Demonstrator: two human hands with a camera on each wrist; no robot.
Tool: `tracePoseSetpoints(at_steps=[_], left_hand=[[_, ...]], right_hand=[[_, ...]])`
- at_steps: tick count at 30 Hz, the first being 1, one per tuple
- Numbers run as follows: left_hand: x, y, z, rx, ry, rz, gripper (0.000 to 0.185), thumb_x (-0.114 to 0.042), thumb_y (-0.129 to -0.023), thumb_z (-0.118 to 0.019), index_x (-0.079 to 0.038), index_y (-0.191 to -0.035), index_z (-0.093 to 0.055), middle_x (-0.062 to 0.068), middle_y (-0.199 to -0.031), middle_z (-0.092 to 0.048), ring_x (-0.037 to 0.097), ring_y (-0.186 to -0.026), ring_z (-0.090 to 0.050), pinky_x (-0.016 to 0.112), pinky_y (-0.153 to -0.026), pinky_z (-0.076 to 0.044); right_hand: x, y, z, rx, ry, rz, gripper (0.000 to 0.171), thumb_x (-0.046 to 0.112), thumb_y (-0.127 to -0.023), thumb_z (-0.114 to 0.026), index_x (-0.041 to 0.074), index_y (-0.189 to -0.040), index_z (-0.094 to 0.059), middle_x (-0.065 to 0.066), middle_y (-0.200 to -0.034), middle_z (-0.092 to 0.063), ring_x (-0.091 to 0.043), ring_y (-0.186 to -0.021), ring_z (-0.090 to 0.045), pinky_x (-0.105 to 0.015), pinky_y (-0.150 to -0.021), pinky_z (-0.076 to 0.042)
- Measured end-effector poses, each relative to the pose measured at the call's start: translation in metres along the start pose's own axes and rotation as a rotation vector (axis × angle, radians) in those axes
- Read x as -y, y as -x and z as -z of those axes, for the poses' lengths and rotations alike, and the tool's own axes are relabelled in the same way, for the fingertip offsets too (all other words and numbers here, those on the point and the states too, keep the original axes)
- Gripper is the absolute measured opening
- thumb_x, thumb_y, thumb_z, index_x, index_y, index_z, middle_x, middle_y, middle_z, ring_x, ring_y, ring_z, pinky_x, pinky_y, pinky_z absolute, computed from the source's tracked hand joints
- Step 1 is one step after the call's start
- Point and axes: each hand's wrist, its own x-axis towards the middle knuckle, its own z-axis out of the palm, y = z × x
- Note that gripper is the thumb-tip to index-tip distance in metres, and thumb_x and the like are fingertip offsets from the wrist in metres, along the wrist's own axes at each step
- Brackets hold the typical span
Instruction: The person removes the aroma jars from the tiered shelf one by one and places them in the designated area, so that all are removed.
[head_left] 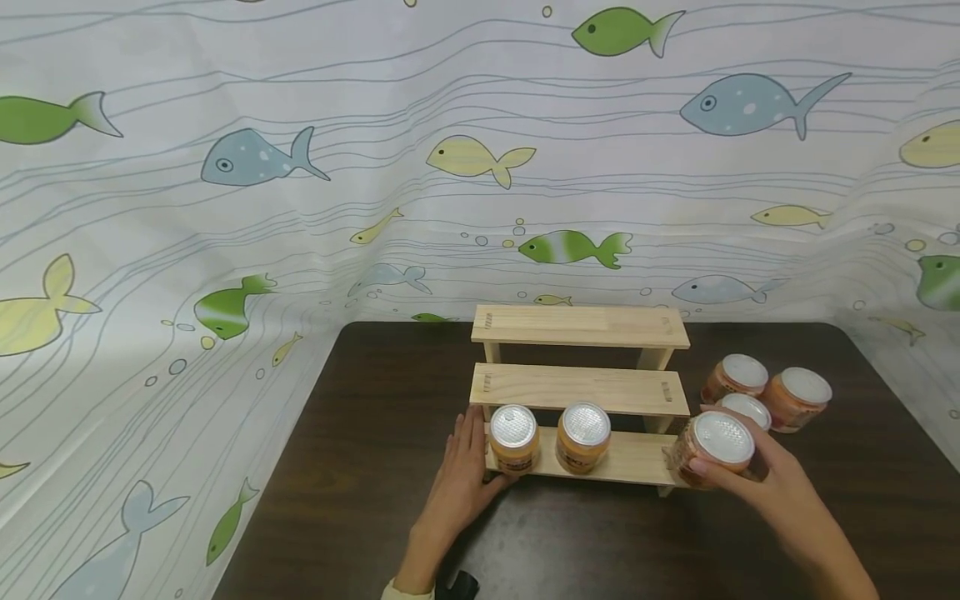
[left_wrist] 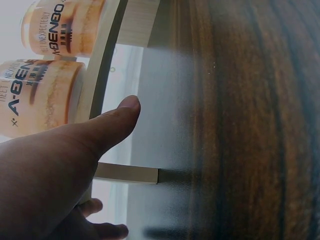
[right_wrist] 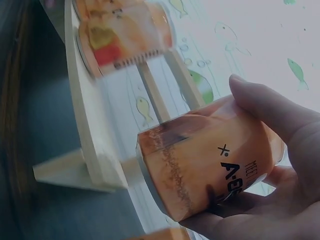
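Two cans (head_left: 547, 437) standing on bottom step of wooden rack (head_left: 577, 388). Right hand (head_left: 765, 471) gripping third can (head_left: 712, 450) at step's right end, not yet set down. Left hand (head_left: 465, 467) flat-fingered, steadying rack's left side. Three more cans (head_left: 772, 392) waiting on table (head_left: 360, 467); upper steps bare.

head view high, facing down; wrist views close, sharing wooden shelf (head_left: 577, 454)

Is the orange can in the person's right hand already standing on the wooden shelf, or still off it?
Off it: the right hand holds the orange silver-lidded can just past the right end of the stepped wooden shelf's lowest step.
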Motion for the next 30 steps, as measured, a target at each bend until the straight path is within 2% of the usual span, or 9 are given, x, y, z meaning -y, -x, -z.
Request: tracePoseSetpoints(at_steps=[3,11,17,25,30], left_hand=[[0.000,0.000,0.000,0.001,-0.004,0.002,0.114,-0.029,-0.089,-0.095,0.012,-0.168,-0.024,0.035,-0.175,-0.026,0.056,-0.161,-0.030,0.071,-0.124,-0.036],[0.002,-0.001,-0.001,0.005,-0.014,0.000,0.113,-0.027,-0.089,-0.095,0.011,-0.169,-0.024,0.034,-0.176,-0.025,0.055,-0.161,-0.030,0.071,-0.124,-0.036],[0.000,0.001,-0.001,0.009,-0.005,0.003,0.112,-0.026,-0.089,-0.095,0.012,-0.168,-0.024,0.035,-0.176,-0.025,0.056,-0.161,-0.030,0.070,-0.125,-0.035],[0.003,0.001,-0.002,-0.037,0.003,-0.037,0.111,-0.024,-0.089,-0.095,0.012,-0.168,-0.025,0.035,-0.175,-0.027,0.059,-0.159,-0.032,0.073,-0.122,-0.037],[0.007,0.003,-0.007,-0.080,0.004,-0.080,0.112,-0.024,-0.089,-0.095,0.013,-0.168,-0.024,0.037,-0.173,-0.028,0.060,-0.158,-0.033,0.074,-0.120,-0.039]], right_hand=[[-0.004,0.002,0.008,-0.019,0.014,-0.022,0.070,0.012,-0.102,-0.080,0.011,-0.163,-0.047,0.033,-0.131,-0.055,0.014,-0.113,-0.055,-0.012,-0.082,-0.051],[-0.013,0.005,0.024,-0.063,0.006,-0.004,0.074,0.007,-0.101,-0.079,0.017,-0.167,-0.045,0.033,-0.134,-0.055,0.014,-0.114,-0.056,-0.008,-0.084,-0.050],[-0.017,0.011,0.046,-0.120,0.055,-0.056,0.071,0.014,-0.104,-0.078,0.021,-0.166,-0.045,0.030,-0.131,-0.056,0.014,-0.110,-0.058,-0.006,-0.081,-0.048],[-0.026,0.015,0.063,-0.204,0.032,-0.045,0.070,0.007,-0.103,-0.078,0.028,-0.163,-0.049,0.030,-0.127,-0.059,0.014,-0.110,-0.059,-0.003,-0.083,-0.045],[-0.036,0.016,0.071,-0.262,0.044,-0.084,0.069,0.011,-0.102,-0.080,0.033,-0.161,-0.051,0.036,-0.119,-0.057,0.018,-0.104,-0.056,-0.003,-0.079,-0.041]])
